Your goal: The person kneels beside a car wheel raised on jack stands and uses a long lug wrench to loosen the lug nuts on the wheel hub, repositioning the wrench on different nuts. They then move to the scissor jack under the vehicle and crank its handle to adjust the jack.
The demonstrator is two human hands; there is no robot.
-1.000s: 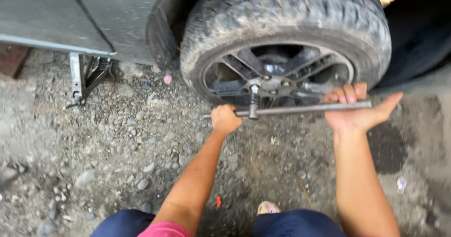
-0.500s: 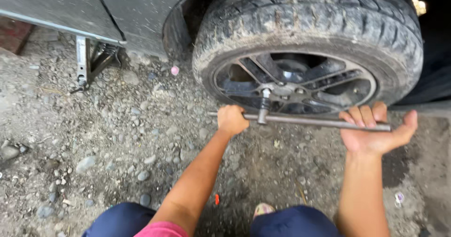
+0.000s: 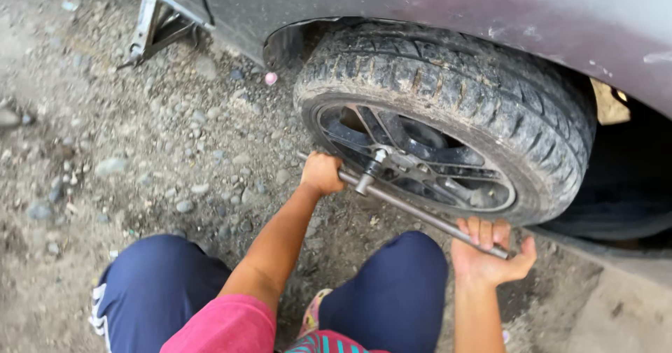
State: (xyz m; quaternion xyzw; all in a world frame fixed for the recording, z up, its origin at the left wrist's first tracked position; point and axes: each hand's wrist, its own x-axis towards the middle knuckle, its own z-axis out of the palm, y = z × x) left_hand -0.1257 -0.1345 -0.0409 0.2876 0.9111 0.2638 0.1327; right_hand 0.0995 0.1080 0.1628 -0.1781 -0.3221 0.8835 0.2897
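Since half a second ago the long grey steel cross wrench [image 3: 413, 209] has tipped from nearly level to a slant down toward the right, and the view has swung so the dirty black tyre on its dark spoked wheel [image 3: 448, 125] sits further right. The left hand [image 3: 321, 174] is clenched around the wrench's upper end beside the hub, while the right hand [image 3: 490, 251] cups its lower end with fingers curled over the bar. There is one wrench, one wheel, one metal scissor jack [image 3: 155, 27] under the grey car body [image 3: 490, 10], and two hands, all above stony gravel ground [image 3: 126, 150].
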